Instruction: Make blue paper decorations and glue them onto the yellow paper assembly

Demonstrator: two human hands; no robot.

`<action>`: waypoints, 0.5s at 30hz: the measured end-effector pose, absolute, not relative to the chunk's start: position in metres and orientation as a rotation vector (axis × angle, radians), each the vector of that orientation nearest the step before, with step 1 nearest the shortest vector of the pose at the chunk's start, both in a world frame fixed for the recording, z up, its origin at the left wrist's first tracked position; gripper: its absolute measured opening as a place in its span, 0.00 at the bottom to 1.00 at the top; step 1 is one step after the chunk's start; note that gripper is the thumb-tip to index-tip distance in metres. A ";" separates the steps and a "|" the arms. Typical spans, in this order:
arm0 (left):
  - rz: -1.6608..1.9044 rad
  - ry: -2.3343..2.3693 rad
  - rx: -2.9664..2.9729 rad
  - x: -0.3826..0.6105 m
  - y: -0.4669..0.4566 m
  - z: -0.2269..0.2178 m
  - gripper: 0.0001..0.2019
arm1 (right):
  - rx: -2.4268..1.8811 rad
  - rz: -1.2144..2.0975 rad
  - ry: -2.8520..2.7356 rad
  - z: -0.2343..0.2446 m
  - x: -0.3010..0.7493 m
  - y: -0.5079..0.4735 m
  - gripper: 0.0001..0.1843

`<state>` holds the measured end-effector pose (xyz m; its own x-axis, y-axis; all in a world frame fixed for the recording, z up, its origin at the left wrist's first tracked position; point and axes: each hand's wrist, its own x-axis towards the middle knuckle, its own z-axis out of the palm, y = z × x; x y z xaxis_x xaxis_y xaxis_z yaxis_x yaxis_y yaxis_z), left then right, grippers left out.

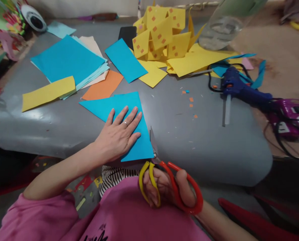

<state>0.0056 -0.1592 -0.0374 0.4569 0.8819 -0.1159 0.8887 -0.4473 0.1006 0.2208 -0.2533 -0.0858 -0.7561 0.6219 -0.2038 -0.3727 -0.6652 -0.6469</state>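
Flat palm on blue paper, scissors at its corner

We see the left hand gripping nothing: it lies palm down with fingers spread on the blue sheet, near the table's front edge. That broad press probably stops the paper from sliding and leaves its right edge exposed to the blades. The right hand grasps the scissors, thumb through the red loop, fingers at the yellow one. Their pivot sits at the sheet's lower right corner, and one blade points away from us along the right edge; we cannot tell whether the other passes beneath the paper.

The loops hang beyond the table, over the lap, which we judge gives the knuckles space to work without knocking the tabletop. To the right, the blades have good room: only small scraps lie between the sheet and the glue gun. The far left is tighter, since the orange paper lies just behind the sheet's upper edge, with the blue stack and the yellow strip past it. Farther back, the yellow folded pieces stand well apart from both hands.
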 end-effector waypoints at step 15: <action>-0.041 1.589 2.510 0.005 -0.150 -0.042 0.30 | -0.575 2.306 -0.774 -0.084 0.212 -0.249 0.45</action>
